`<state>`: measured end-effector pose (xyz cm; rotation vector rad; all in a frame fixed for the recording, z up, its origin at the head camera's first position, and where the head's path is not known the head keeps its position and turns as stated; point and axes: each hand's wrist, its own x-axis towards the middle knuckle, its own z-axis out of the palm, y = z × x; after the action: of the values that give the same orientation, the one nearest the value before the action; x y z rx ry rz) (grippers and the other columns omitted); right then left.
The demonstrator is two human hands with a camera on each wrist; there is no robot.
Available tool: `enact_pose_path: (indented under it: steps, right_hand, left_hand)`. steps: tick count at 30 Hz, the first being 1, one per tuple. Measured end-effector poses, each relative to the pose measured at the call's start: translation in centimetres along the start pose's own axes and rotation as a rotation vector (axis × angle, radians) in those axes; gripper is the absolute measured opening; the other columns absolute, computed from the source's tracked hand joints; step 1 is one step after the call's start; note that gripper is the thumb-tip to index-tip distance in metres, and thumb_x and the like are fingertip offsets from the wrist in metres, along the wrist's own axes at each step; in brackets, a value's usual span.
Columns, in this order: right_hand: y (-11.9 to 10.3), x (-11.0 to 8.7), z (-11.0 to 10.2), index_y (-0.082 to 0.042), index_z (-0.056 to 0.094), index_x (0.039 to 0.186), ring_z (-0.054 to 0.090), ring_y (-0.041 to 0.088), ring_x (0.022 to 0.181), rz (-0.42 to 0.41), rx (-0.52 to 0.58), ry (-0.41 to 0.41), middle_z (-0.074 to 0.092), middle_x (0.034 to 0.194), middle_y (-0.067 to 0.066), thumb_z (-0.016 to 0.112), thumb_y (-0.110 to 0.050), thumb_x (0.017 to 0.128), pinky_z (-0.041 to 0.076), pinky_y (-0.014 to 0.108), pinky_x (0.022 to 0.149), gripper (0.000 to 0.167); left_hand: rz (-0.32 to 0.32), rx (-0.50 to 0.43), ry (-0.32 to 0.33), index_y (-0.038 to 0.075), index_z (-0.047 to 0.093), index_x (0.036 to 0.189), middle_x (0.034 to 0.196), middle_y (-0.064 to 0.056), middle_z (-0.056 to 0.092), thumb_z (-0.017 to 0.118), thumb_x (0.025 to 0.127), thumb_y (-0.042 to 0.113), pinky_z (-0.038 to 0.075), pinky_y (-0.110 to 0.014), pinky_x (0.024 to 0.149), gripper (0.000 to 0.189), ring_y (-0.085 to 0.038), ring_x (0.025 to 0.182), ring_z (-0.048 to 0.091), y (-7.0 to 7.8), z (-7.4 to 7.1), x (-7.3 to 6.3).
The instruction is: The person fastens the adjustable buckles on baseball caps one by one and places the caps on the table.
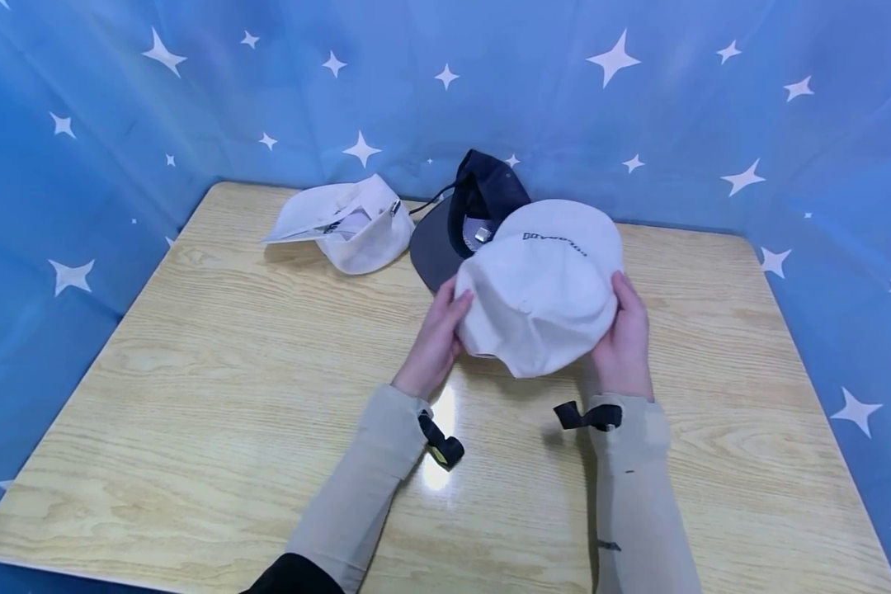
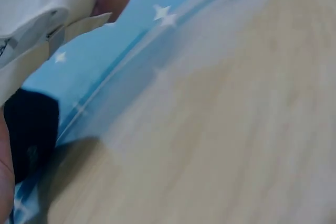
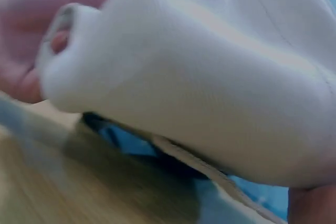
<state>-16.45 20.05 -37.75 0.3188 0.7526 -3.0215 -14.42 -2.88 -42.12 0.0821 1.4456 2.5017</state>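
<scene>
Held cap (image 1: 542,301) is off the tabletop (image 1: 230,371), between my two grips: left grip (image 1: 440,334) grasping its left edge, right grip (image 1: 625,340) its right side. I judge the pick-up done, setting down not yet. White cap (image 1: 371,235) lies beyond and left of the left grip, dark cap (image 1: 488,183) just beyond it; neither is grasped.

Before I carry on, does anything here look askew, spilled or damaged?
No spill or clear damage shows. The white cap held by the left hand and right hand has a creased crown; on the table, the other white cap and dark cap lie tipped with insides showing rather than crown up, which looks untidy.
</scene>
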Motion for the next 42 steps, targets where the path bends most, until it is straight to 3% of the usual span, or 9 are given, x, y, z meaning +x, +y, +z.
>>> enact_pose_path:
  steps: [5,9,16,21,25,34,40,42]
  right_hand:
    - [-2.0,-0.1,-1.6,-0.01,0.041,0.131,0.039,0.016,0.12,0.007,0.207,-0.031,0.041,0.134,0.003,0.049,-0.004,0.09,0.032,0.029,0.098,0.043]
    - [-3.2,-0.3,-2.6,-0.01,0.043,0.129,0.042,0.018,0.118,-0.004,0.295,-0.011,0.044,0.131,0.005,0.051,-0.007,0.09,0.035,0.033,0.097,0.04]
    - [-4.6,-0.3,-4.2,-0.011,0.045,0.128,0.044,0.021,0.116,0.035,0.465,-0.001,0.045,0.129,0.006,0.05,-0.014,0.091,0.036,0.038,0.096,0.037]
    - [-5.1,-0.1,-5.1,-0.011,0.046,0.128,0.043,0.02,0.118,0.065,0.469,-0.03,0.044,0.131,0.005,0.048,-0.012,0.092,0.035,0.037,0.097,0.036]
    - [-5.4,0.3,-5.6,-0.012,0.045,0.129,0.042,0.019,0.119,0.073,0.404,-0.047,0.043,0.132,0.004,0.048,-0.009,0.092,0.034,0.035,0.098,0.038]
    - [-7.1,1.3,-6.1,-0.009,0.045,0.128,0.043,0.018,0.118,0.115,0.349,-0.022,0.045,0.131,0.004,0.049,-0.008,0.091,0.035,0.035,0.097,0.038]
    - [-8.2,1.9,-7.0,-0.012,0.053,0.12,0.049,0.018,0.112,0.24,0.387,0.162,0.05,0.125,0.001,0.058,-0.009,0.086,0.039,0.037,0.093,0.035]
    - [-8.7,1.9,-7.3,-0.013,0.054,0.119,0.05,0.018,0.111,0.247,0.326,0.204,0.051,0.123,0.0,0.059,-0.009,0.085,0.04,0.036,0.092,0.035]
  left_hand:
    - [-0.024,0.045,-0.045,0.032,0.031,0.135,0.133,0.001,0.038,0.053,0.088,0.037,0.044,-0.042,0.084,0.051,-0.025,0.11,0.048,-1.3,2.3,0.3]
    - [-0.042,0.044,-0.063,0.029,0.03,0.136,0.136,0.006,0.033,0.051,0.09,0.031,0.042,-0.04,0.087,0.05,-0.022,0.11,0.047,-2.2,3.8,0.6]
    - [-0.068,0.095,-0.114,0.019,0.026,0.14,0.128,-0.004,0.043,0.048,0.093,0.024,0.045,-0.036,0.083,0.052,-0.019,0.102,0.053,-2.0,6.5,-0.2]
    - [-0.091,0.142,-0.14,0.022,0.028,0.139,0.133,0.005,0.031,0.048,0.092,0.028,0.045,-0.032,0.083,0.052,-0.016,0.105,0.049,-2.8,7.3,0.0]
    - [-0.088,0.138,-0.173,0.024,0.029,0.139,0.133,0.007,0.029,0.048,0.092,0.029,0.044,-0.031,0.086,0.051,-0.016,0.108,0.047,-3.1,7.5,0.2]
    - [-0.116,0.121,-0.28,0.025,0.028,0.139,0.136,0.006,0.035,0.046,0.093,0.029,0.044,-0.036,0.086,0.05,-0.013,0.109,0.048,-3.3,7.4,1.1]
    - [-0.166,0.131,-0.322,0.016,0.023,0.141,0.144,0.008,0.022,0.047,0.093,0.028,0.038,-0.035,0.094,0.055,-0.01,0.116,0.043,-3.3,7.1,1.6]
    - [-0.179,0.131,-0.342,0.011,0.022,0.141,0.145,0.007,0.019,0.048,0.093,0.028,0.036,-0.035,0.096,0.057,-0.011,0.117,0.043,-3.4,7.0,1.5]
